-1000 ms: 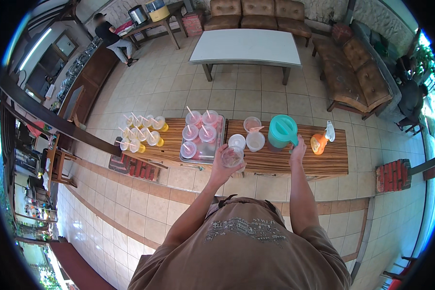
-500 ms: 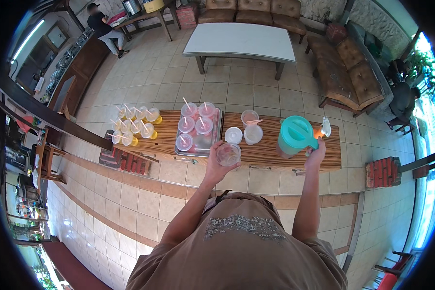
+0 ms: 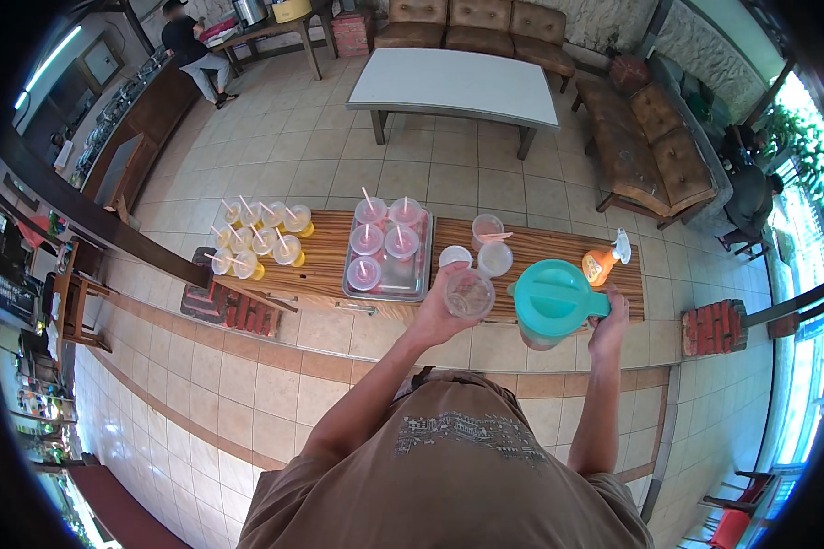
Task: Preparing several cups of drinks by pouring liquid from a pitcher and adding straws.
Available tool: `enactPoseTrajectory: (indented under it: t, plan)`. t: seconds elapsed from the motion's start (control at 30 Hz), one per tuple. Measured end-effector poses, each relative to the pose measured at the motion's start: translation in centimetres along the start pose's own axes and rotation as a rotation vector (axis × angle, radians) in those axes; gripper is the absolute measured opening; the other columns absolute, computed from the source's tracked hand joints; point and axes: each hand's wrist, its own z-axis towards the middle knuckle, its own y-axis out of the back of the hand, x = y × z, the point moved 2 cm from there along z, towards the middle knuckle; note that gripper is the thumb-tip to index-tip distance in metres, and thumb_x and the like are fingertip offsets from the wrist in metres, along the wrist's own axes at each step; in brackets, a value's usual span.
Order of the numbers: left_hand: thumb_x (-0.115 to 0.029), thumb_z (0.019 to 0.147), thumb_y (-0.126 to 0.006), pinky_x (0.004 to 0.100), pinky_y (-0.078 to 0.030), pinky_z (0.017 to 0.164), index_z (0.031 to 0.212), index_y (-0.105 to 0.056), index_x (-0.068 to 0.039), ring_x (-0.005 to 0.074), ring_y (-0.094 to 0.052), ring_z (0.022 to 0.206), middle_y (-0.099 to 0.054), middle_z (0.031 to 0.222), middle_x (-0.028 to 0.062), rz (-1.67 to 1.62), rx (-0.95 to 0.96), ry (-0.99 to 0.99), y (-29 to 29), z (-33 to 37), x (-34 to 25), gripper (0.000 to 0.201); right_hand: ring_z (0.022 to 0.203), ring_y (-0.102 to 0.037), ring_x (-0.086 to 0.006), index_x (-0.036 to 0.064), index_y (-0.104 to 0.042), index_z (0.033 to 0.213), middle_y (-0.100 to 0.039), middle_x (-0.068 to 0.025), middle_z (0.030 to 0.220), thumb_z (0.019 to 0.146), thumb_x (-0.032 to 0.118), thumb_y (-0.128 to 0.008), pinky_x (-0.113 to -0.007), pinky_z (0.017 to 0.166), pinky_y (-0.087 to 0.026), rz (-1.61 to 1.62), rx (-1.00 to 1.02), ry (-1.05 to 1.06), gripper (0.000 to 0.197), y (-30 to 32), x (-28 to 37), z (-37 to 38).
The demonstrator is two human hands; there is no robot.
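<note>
Well, the left hand holds the cup, its fingers curled around the thin, clear plastic wall; some fingertips are hidden behind it. That cup is round and see-through, its contents hard to make out, and it hangs over the near edge of the bench, whose top has a streaky wood grain. The right hand has its fingers wrapped around the handle of the jug, which is near the cup but apart from it. Smooth teal plastic makes the jug's round lid; its lower body is translucent.

On the ribbed-looking grain sit a shiny metal tray bearing five domed pink cups with straws, a cluster of yellow cups, and an orange spray bottle with a white head.
</note>
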Motion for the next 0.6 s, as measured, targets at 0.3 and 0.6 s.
enactPoseTrajectory:
  t: [0.3,0.6]
  plan:
    - [-0.005,0.073,-0.089,0.0389,-0.047,0.108,0.151,-0.036,-0.006,0.0221,-0.058,0.123,-0.059,0.130,0.0110,0.077,-0.039,-0.008,2.5,-1.7,-0.8,0.095,0.052,-0.038,-0.0060,0.0132,-0.047,0.070,-0.044,0.0043,0.062,0.102,0.032,-0.061,-0.028,0.047,-0.030,-0.127,0.237,0.034,0.040,-7.3,2.8,-3.8]
    - [-0.007,0.072,-0.092,0.0378,-0.047,0.108,0.150,-0.038,-0.004,0.0218,-0.058,0.124,-0.059,0.131,0.0116,0.046,-0.132,-0.031,4.9,-2.8,-0.7,0.095,0.051,-0.035,-0.0087,0.0056,-0.043,0.057,-0.039,0.0023,0.053,0.105,0.032,-0.056,-0.035,0.048,-0.026,-0.457,0.245,0.374,0.056,-12.1,3.6,-4.9]
